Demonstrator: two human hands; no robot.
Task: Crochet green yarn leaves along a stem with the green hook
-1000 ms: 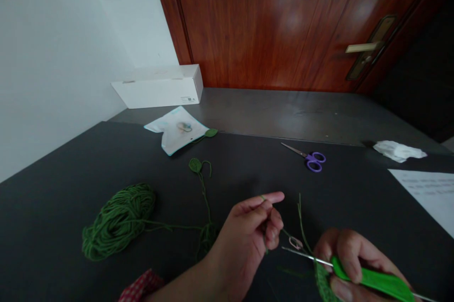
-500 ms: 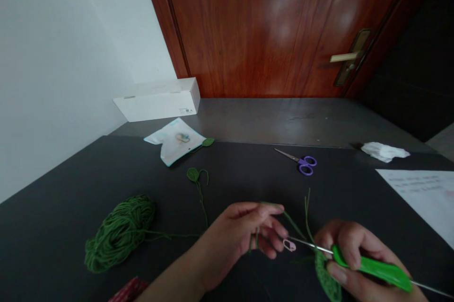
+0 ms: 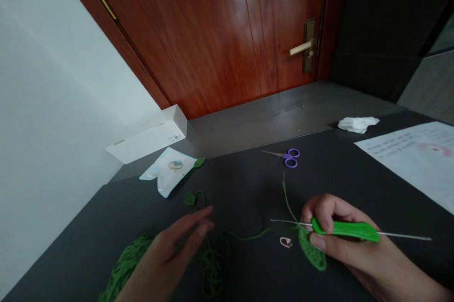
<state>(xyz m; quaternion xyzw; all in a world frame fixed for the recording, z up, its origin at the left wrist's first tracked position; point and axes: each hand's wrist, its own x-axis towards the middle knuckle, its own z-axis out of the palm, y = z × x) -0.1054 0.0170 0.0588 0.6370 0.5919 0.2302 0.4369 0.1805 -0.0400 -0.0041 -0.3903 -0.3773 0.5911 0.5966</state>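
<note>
My right hand (image 3: pixel 336 228) grips a crochet hook with a green handle (image 3: pixel 354 230). Its thumb also pinches a green crocheted leaf (image 3: pixel 312 251), and the hook's metal shaft passes by the leaf's top, where two loose yarn ends (image 3: pixel 288 198) stick up. My left hand (image 3: pixel 177 245), slightly blurred, reaches over the table with fingers stretched out and holds nothing visible. Partly behind that arm lies a green yarn skein (image 3: pixel 129 262). Loose tangled yarn (image 3: pixel 212 269) lies right of the left hand, and a strand runs toward the leaf. A pink stitch marker (image 3: pixel 285 242) is left of the leaf.
Purple-handled scissors (image 3: pixel 289 156) lie beyond the hands. A white pouch (image 3: pixel 166 174), a small green leaf (image 3: pixel 199 162) and a round crocheted piece (image 3: pixel 190 198) are at left. A white box (image 3: pixel 152 138) stands by the wall. Crumpled tissue (image 3: pixel 358 124) and a printed sheet (image 3: pixel 407 155) are at right.
My left hand has moved left, and the yarn strand that ran over its fingers is off it. My right hand keeps the hook and leaf. The view has turned right and tilted.
</note>
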